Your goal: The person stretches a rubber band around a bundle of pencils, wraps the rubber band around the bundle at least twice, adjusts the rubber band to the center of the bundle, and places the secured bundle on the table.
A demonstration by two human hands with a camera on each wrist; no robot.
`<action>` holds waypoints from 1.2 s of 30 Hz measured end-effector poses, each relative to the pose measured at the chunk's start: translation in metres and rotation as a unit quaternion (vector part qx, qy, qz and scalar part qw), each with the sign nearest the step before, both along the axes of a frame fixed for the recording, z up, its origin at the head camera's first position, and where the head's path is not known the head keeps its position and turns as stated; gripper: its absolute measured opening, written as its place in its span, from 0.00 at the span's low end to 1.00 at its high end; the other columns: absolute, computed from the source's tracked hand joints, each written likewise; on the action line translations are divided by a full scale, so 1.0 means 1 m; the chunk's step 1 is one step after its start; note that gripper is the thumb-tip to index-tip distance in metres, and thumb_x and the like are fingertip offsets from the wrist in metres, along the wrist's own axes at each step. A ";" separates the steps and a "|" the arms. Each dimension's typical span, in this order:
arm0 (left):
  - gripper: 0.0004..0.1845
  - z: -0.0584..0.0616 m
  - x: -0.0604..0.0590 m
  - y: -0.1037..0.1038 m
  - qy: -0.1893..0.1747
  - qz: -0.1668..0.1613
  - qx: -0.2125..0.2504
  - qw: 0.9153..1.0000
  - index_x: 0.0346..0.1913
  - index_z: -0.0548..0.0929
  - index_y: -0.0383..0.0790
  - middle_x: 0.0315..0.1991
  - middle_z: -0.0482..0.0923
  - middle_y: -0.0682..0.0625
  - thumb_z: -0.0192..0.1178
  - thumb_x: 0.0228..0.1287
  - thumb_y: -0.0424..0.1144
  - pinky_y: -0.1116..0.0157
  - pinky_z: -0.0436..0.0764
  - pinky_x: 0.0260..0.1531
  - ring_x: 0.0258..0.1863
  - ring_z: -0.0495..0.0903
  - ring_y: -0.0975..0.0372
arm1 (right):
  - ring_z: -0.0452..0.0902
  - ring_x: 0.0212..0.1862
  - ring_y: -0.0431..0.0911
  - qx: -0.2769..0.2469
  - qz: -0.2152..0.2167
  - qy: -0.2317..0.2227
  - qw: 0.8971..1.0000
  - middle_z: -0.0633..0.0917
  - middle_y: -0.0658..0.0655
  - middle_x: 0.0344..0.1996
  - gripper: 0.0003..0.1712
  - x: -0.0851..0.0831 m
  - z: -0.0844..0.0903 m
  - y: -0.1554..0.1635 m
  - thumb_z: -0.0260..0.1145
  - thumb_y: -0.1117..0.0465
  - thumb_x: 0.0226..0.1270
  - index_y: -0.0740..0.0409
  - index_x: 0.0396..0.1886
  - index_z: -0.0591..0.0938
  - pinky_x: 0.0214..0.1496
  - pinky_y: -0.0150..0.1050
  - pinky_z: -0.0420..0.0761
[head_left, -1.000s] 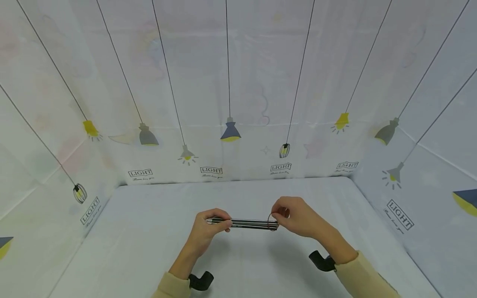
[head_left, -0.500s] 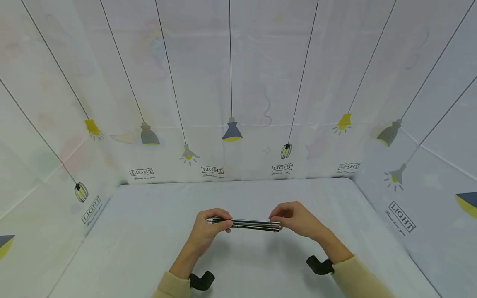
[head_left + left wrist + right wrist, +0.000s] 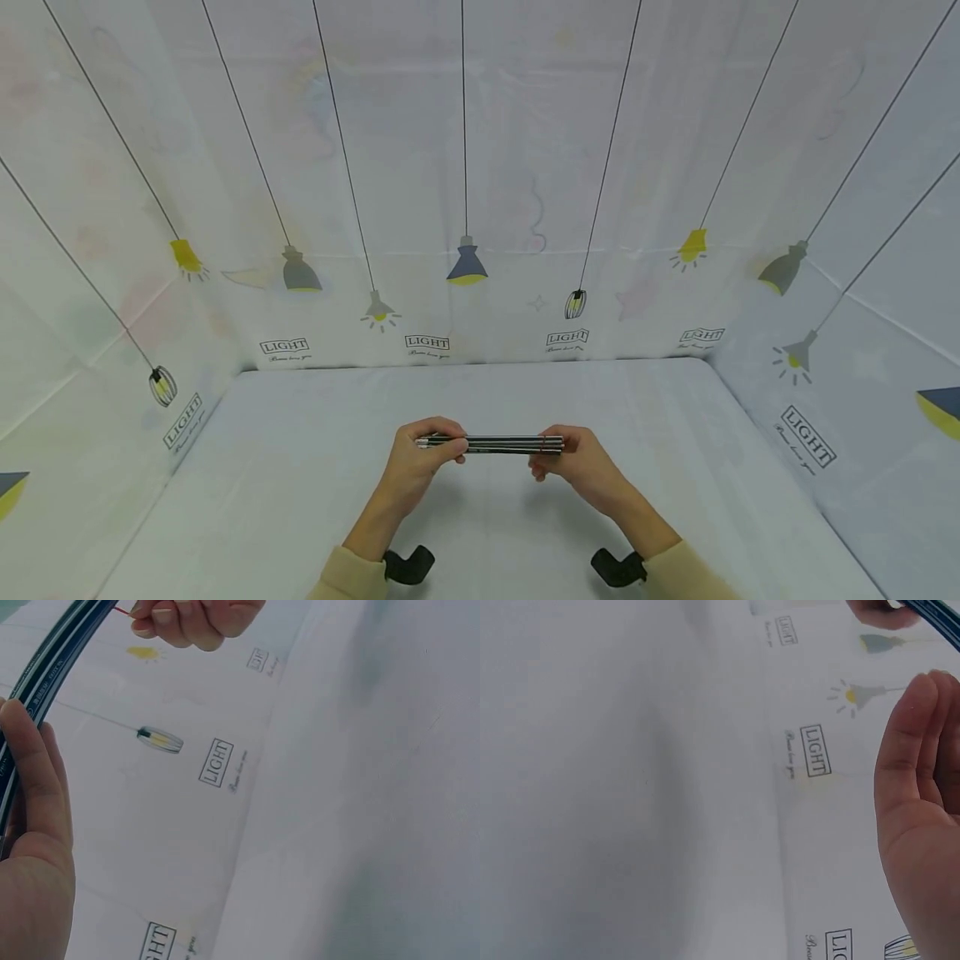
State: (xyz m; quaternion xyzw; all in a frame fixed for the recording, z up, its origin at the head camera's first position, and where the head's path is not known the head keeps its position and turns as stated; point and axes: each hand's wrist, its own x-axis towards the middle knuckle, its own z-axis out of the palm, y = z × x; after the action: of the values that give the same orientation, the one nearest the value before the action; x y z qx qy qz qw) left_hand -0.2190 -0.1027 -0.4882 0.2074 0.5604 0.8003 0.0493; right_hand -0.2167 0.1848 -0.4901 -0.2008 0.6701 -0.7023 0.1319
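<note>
My left hand (image 3: 416, 467) grips a bundle of dark, white-striped pencils (image 3: 498, 445) near their silvery left ends, thumb in front. The bundle is held level above the table. Around its right end runs a thin reddish rubber band (image 3: 543, 443). Behind and below that end is my right hand (image 3: 588, 471), its fingers curled. The left wrist view shows the band (image 3: 122, 610) stretched away from the pencils (image 3: 56, 664), pinched by the right fingertips (image 3: 141, 611). In the right wrist view, the right hand (image 3: 919, 795) appears at the right edge; its pinch is cut off there.
A white-covered table (image 3: 480, 533) lies beneath both hands. White curtains (image 3: 495, 167) printed with hanging lamps and lettering enclose its back and sides. A black wrist mount (image 3: 408, 566) sits on the left wrist, and another wrist mount (image 3: 618, 567) on the right.
My right hand has moved from above the bundle's right end down behind and below it, keeping hold of the rubber band. The bundle's right end has risen slightly. My left hand stays put.
</note>
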 end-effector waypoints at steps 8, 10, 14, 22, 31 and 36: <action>0.12 0.000 -0.001 0.004 -0.018 0.048 -0.005 0.999 0.42 0.82 0.20 0.42 0.80 0.44 0.71 0.61 0.27 0.61 0.87 0.42 0.36 0.83 0.58 | 0.80 0.35 0.44 -0.058 -0.054 -0.037 0.996 0.84 0.57 0.35 0.08 0.015 -0.005 -0.025 0.66 0.69 0.70 0.72 0.43 0.79 0.40 0.37 0.85; 0.13 0.000 -0.002 0.005 -0.020 0.070 -0.014 0.997 0.42 0.83 0.22 0.43 0.80 0.44 0.72 0.60 0.29 0.60 0.87 0.43 0.34 0.84 0.58 | 0.81 0.35 0.44 -0.060 -0.087 -0.038 0.994 0.84 0.57 0.36 0.09 0.018 -0.006 -0.029 0.67 0.68 0.70 0.71 0.42 0.79 0.40 0.38 0.86; 0.13 0.000 -0.003 0.004 -0.018 0.112 -0.040 0.993 0.42 0.85 0.26 0.41 0.82 0.43 0.74 0.59 0.31 0.58 0.86 0.46 0.31 0.86 0.56 | 0.83 0.34 0.45 -0.046 -0.163 -0.007 0.985 0.86 0.59 0.36 0.11 0.027 -0.005 -0.035 0.69 0.67 0.69 0.74 0.41 0.79 0.38 0.39 0.87; 0.15 0.002 -0.001 0.001 -0.009 0.132 -0.078 0.988 0.42 0.86 0.28 0.45 0.81 0.39 0.76 0.58 0.35 0.57 0.87 0.45 0.34 0.87 0.53 | 0.82 0.28 0.50 0.013 -0.272 0.105 0.956 0.84 0.64 0.32 0.02 0.044 0.004 -0.042 0.69 0.72 0.67 0.67 0.38 0.83 0.34 0.37 0.86; 0.12 0.002 -0.001 0.001 -0.012 0.135 -0.087 0.987 0.41 0.87 0.31 0.46 0.81 0.38 0.75 0.59 0.35 0.59 0.87 0.45 0.34 0.87 0.53 | 0.80 0.27 0.50 -0.017 -0.287 0.141 0.947 0.81 0.66 0.33 0.04 0.055 0.017 -0.043 0.67 0.71 0.70 0.70 0.40 0.81 0.34 0.36 0.86; 0.13 0.000 -0.002 0.001 -0.018 0.134 -0.095 0.986 0.41 0.88 0.32 0.45 0.82 0.39 0.76 0.58 0.36 0.59 0.86 0.46 0.35 0.87 0.53 | 0.80 0.35 0.48 -0.029 -0.249 0.239 0.938 0.80 0.65 0.38 0.04 0.057 0.019 -0.043 0.64 0.78 0.68 0.68 0.39 0.80 0.39 0.36 0.86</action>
State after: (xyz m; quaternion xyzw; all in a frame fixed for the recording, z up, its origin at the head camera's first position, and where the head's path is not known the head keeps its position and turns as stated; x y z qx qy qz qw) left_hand -0.2215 -0.1021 -0.4885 0.1105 0.6559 0.7462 -0.0285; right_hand -0.1598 0.1414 -0.4715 -0.1937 0.6901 -0.6627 -0.2170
